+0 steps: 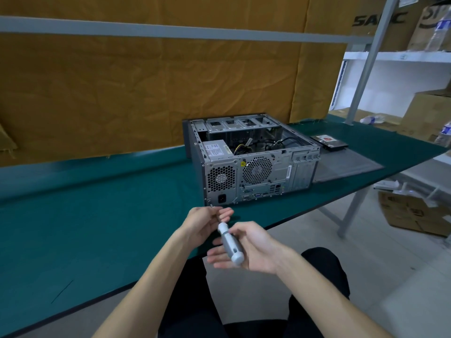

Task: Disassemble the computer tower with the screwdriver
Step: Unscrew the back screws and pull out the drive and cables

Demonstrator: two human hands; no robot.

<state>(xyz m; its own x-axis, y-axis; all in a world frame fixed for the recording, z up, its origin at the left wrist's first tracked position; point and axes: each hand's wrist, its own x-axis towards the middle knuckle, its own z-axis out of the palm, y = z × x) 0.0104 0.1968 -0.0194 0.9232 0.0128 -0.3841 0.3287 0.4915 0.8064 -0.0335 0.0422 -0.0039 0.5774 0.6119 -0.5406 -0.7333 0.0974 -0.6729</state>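
Green table (97, 228) | computer tower (253, 162) open | both hands hold screwdriver (230, 242)

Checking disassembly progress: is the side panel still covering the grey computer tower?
No, the grey metal computer tower lies open on top, its cables and silver power supply exposed.
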